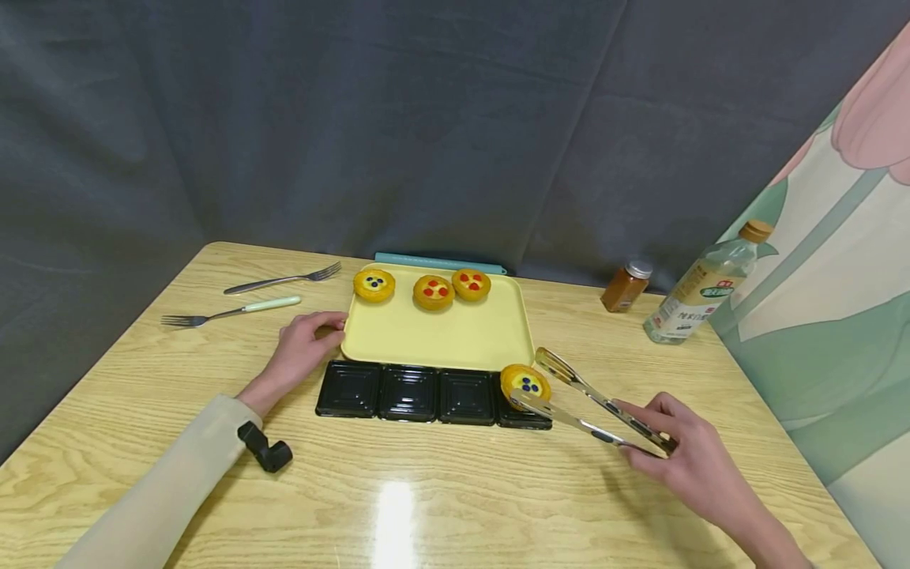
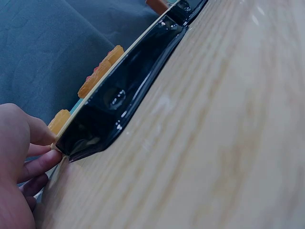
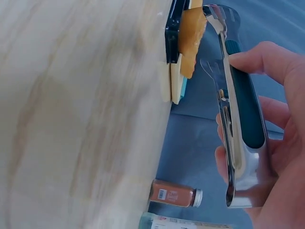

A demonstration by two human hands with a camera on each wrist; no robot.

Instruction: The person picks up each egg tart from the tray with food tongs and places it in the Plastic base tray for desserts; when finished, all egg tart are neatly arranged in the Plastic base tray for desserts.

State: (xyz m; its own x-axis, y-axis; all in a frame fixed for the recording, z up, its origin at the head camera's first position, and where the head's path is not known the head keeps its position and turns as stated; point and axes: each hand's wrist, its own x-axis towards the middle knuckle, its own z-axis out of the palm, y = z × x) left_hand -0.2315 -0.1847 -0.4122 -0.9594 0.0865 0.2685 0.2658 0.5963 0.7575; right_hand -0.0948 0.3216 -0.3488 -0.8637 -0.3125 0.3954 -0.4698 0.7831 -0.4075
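My left hand pinches the left edge of a yellow tray between thumb and fingers. Three tarts stand at the tray's back: a blueberry tart and two red-topped tarts, the left one beside the right one. Along the near edge lies a black tray with a row of square compartments. Another blueberry tart rests at its rightmost compartment, overlapping the yellow tray's corner. Metal tongs with dark green grips are held in my right hand; their arms are spread, one tip overlapping this tart in the head view.
Left on the wooden table lie a metal fork and a fork with a pale green handle. A teal strip runs behind the yellow tray. At the right stand a spice jar and a clear bottle. Dark cloth hangs behind.
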